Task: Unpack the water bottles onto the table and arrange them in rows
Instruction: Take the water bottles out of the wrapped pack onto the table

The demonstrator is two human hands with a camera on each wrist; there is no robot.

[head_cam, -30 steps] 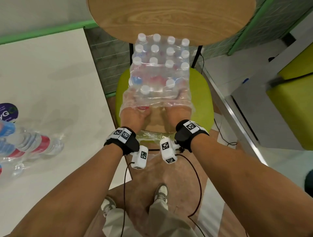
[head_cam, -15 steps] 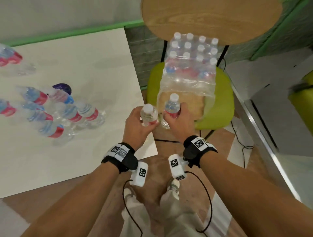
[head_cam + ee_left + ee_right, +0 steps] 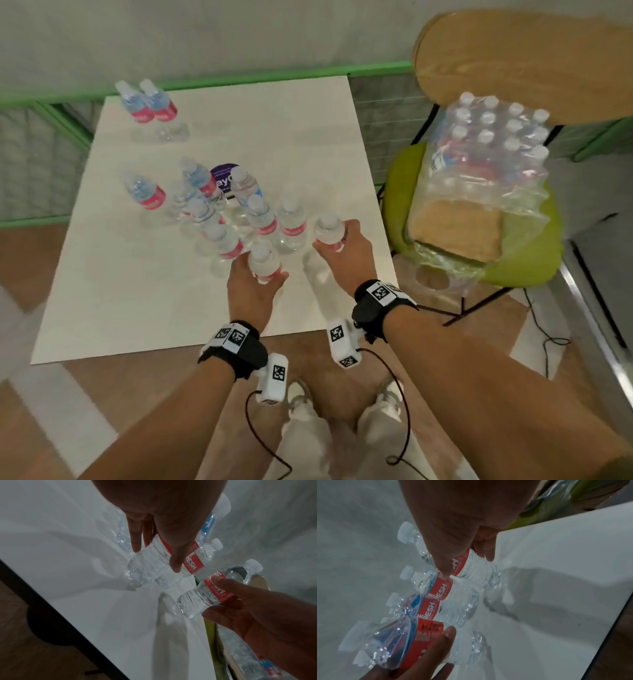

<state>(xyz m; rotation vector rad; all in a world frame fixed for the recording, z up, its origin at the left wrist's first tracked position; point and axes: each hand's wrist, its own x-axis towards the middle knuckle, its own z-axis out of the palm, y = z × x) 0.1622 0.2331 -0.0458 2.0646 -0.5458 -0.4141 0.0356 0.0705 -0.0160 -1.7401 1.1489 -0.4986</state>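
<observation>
On the white table [image 3: 144,294] stand several clear water bottles [image 3: 291,222] with red labels, clustered at the middle, and two more bottles [image 3: 150,102] at the far left corner. My left hand [image 3: 267,274] grips one bottle [image 3: 262,262] upright near the front of the cluster, and the left wrist view shows the same bottle [image 3: 150,563] between fingers and thumb. To its right, my right hand [image 3: 337,240] grips another bottle [image 3: 329,229], seen just over the tabletop as the bottle [image 3: 476,568] in the right wrist view. I cannot tell whether either base touches the table.
The torn shrink-wrapped pack [image 3: 493,144] with several bottles sits on a cardboard sheet on a green chair [image 3: 527,267] right of the table. A purple sticker [image 3: 222,176] lies behind the cluster. Cables [image 3: 541,329] trail on the floor by the chair.
Both hands drew one bottle each out of the pack on the chair and carried them left over the table, down beside the standing cluster.
</observation>
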